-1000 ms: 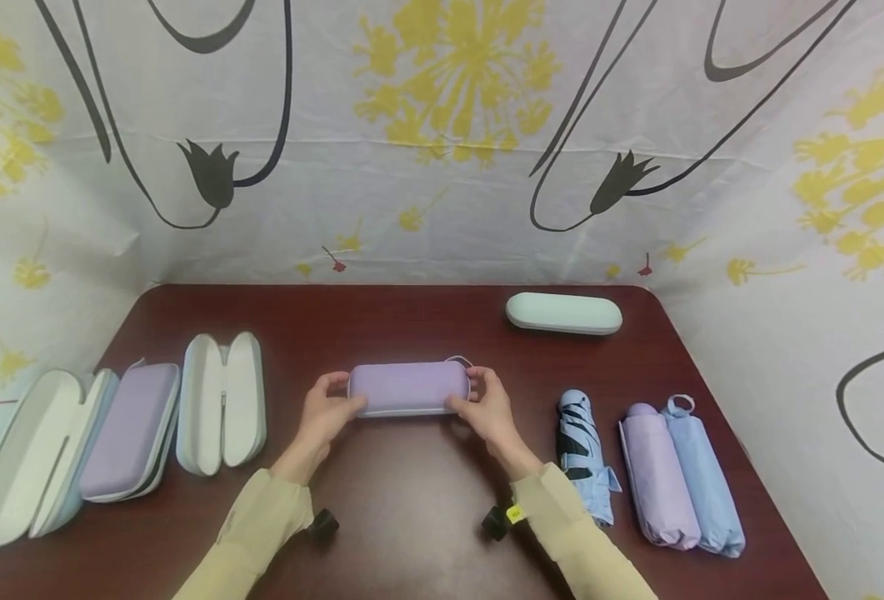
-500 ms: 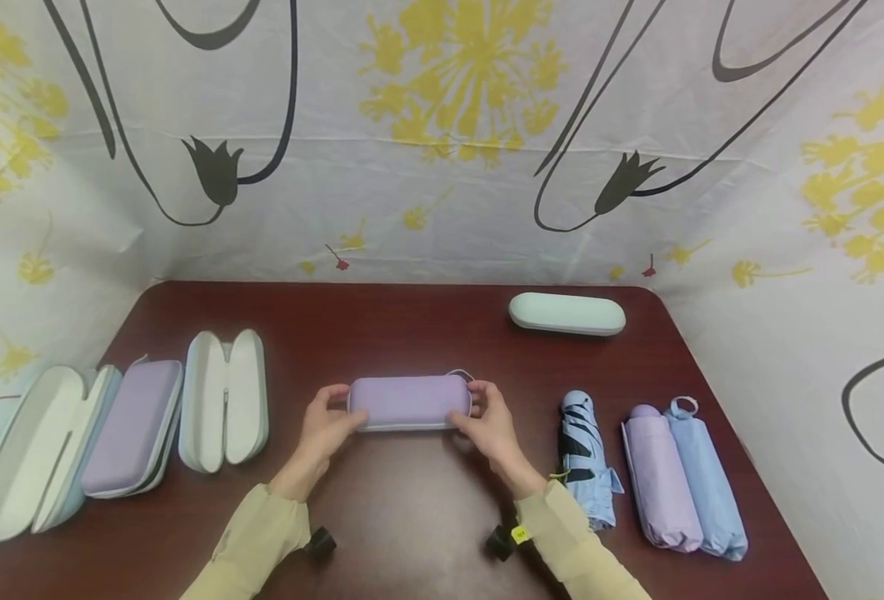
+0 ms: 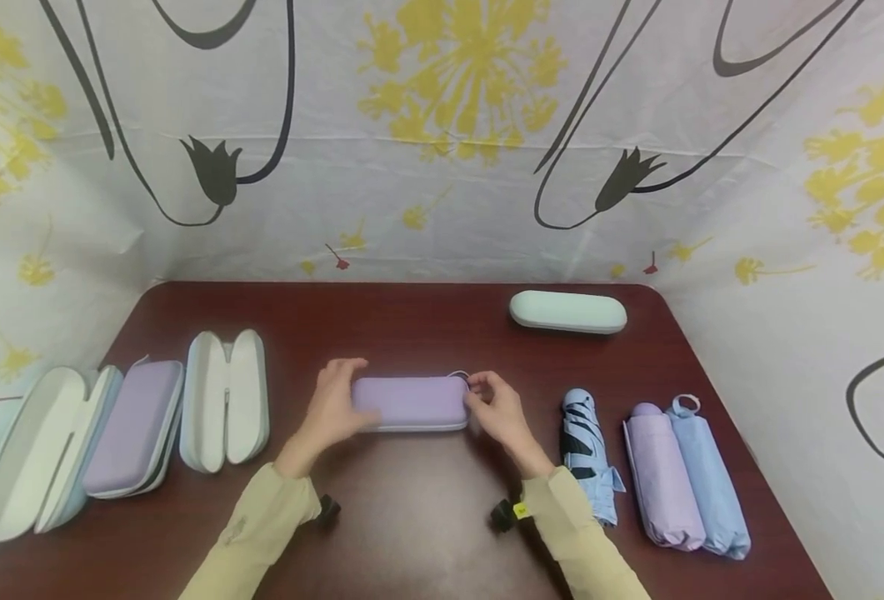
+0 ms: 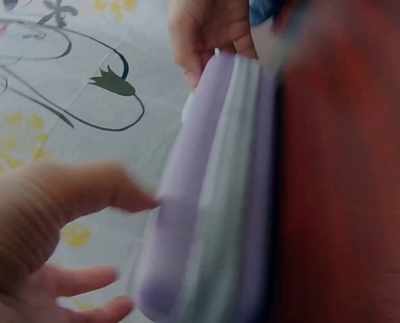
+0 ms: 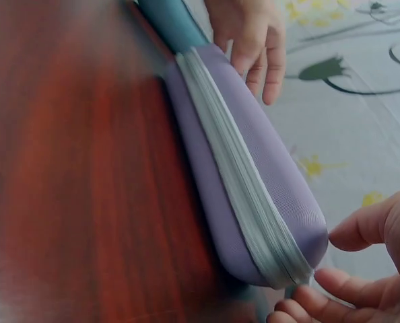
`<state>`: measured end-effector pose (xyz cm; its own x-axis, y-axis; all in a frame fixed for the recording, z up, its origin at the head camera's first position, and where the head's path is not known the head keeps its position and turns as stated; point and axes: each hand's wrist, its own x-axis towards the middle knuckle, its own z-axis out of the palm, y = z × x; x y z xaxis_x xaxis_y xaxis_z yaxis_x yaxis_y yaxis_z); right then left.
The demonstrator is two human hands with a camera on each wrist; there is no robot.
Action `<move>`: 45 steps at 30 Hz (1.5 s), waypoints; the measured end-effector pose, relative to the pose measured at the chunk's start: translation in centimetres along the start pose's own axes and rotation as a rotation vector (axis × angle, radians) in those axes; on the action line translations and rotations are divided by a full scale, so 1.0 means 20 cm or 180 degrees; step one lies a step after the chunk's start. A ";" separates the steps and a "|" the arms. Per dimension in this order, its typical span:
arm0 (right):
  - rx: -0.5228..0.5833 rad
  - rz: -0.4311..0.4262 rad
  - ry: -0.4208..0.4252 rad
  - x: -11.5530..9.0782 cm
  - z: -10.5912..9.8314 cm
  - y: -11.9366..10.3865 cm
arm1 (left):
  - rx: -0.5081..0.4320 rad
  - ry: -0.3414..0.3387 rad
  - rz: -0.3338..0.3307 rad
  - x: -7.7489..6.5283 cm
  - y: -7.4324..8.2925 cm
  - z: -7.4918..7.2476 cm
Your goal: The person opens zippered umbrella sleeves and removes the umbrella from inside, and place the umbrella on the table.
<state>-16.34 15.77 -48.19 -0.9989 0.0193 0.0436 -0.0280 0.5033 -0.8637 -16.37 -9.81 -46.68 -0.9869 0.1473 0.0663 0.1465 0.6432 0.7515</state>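
A purple hard zip case (image 3: 412, 403), with a pale zip band along its side and a thin loop at its right end, lies shut in the middle of the table. At its left end is my left hand (image 3: 333, 402), fingers spread, the thumb against the case's edge; in the left wrist view a fingertip meets the purple lid (image 4: 196, 134). My right hand (image 3: 500, 410) holds the case's right end by the loop. The right wrist view shows its thumb (image 5: 361, 229) at the lid's corner and the other fingers by the zip's end (image 5: 281, 259).
To the left lie two open cases with white insides, one narrow (image 3: 247, 396) and one wider (image 3: 29, 458), with another purple case (image 3: 134, 429) between. A mint case (image 3: 567, 312) sits back right. Folded umbrellas, striped blue (image 3: 590, 458), purple (image 3: 665, 479) and blue (image 3: 710, 479), lie right.
The purple case came slightly nearer and then stayed put. My left hand has loosened from its end, fingers spreading. My right fingers have shifted toward the loop at the right end.
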 end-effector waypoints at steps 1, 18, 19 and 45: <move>-0.0018 -0.0048 0.0003 0.01 0.00 0.00 | 0.0112 -0.0062 0.0176 0.02 0.01 0.00; -0.0011 0.0124 -0.0931 0.25 -0.03 0.04 | 0.0727 -0.0660 0.0901 0.10 0.02 -0.02; 0.0026 0.0143 -0.1020 0.26 -0.04 0.03 | 0.0728 -0.0666 0.0903 0.10 0.02 -0.02; -0.0463 -0.0429 -0.2572 0.51 -0.10 0.04 | 0.0663 -0.0713 0.0907 0.11 0.01 -0.02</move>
<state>-26.44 18.16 -47.41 -0.7089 -0.6474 -0.2798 -0.1994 0.5645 -0.8010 -18.51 -9.66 -46.25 -0.8690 0.4864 0.0908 0.4450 0.6879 0.5735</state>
